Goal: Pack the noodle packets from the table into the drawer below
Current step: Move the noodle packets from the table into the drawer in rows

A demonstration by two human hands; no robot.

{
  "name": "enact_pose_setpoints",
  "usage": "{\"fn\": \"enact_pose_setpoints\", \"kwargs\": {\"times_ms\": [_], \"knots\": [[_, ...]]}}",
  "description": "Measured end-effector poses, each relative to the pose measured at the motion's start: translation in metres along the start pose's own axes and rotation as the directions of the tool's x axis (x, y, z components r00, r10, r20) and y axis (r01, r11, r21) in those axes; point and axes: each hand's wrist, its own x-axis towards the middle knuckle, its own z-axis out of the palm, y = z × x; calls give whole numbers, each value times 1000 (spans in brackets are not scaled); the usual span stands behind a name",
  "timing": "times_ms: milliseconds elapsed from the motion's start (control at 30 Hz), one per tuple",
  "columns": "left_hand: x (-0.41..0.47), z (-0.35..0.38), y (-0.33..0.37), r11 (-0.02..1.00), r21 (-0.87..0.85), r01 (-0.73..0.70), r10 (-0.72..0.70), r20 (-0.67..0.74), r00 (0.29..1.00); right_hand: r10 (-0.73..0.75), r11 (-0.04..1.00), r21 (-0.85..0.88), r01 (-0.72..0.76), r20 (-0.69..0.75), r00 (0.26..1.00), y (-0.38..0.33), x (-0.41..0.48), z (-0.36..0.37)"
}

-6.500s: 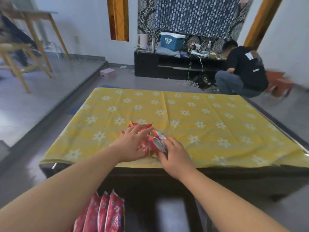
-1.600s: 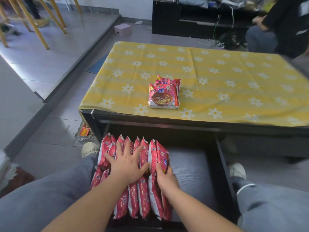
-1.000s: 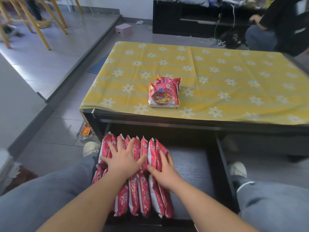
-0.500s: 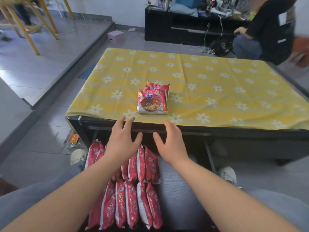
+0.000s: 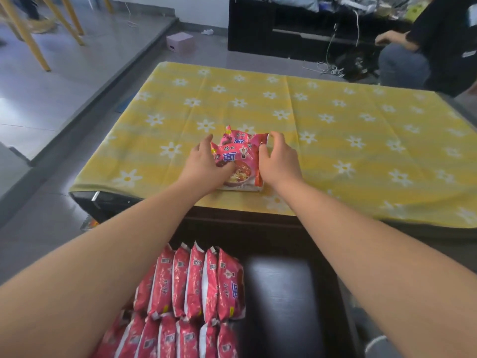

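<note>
Because the left hand [image 5: 206,164] and the right hand [image 5: 280,161] are cupped against opposite long edges of the small stack of noodle packets [image 5: 238,161], the stack lies squarely between them, its long axis running away from the person. Both hands have fingers curled apart around the sides; whether they are already squeezing it I cannot tell. The left thumb lies over the top packet's printed face, so neither hand is clearly nearer. The stack sits on the yellow flowered tablecloth [image 5: 335,130] near the table's front edge. Straight below and toward the person, the open dark drawer [image 5: 281,301] holds two rows of red packets standing on edge [image 5: 196,282] along its left side, while its right part is bare, which looks the likely place for this stack.
</note>
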Motion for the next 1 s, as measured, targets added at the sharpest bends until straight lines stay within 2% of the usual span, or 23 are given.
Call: {"fn": "enact_pose_setpoints", "kwargs": {"times_ms": [167, 300, 400, 467, 533, 733, 833, 900, 1000], "knots": [[30, 14, 4, 988, -117, 104, -105, -1, 994, 247, 927, 246, -285, 174, 953, -1, 32, 12], [37, 14, 8, 968, -201, 153, -152, 20, 988, 242, 857, 389, -338, 275, 931, -4, 32, 19], [33, 7, 10, 896, -390, 210, -210, 43, 977, 179, 846, 432, -313, 322, 930, -6, 20, 17], [25, 0, 12, 728, -615, 303, -291, 123, 949, 119, 836, 475, -274, 330, 937, -10, 11, 10], [9, -10, 11, 572, -742, 351, -315, 197, 929, 51, 840, 497, -218, 327, 944, -15, -5, 0], [-44, -15, 3, 532, -753, 387, -242, 302, 922, -59, 859, 502, -100, 291, 955, -21, -60, -13], [-76, -7, 1, 536, -782, 319, -201, 249, 947, -68, 877, 475, -69, 267, 961, -20, -89, -15], [-92, -1, -1, 503, -822, 265, -164, 210, 964, -64, 893, 446, -59, 256, 965, -21, -103, -17], [-120, -3, -3, 418, -886, 201, -126, 163, 979, 17, 964, 260, -46, 112, 994, -26, -130, -24]]}}
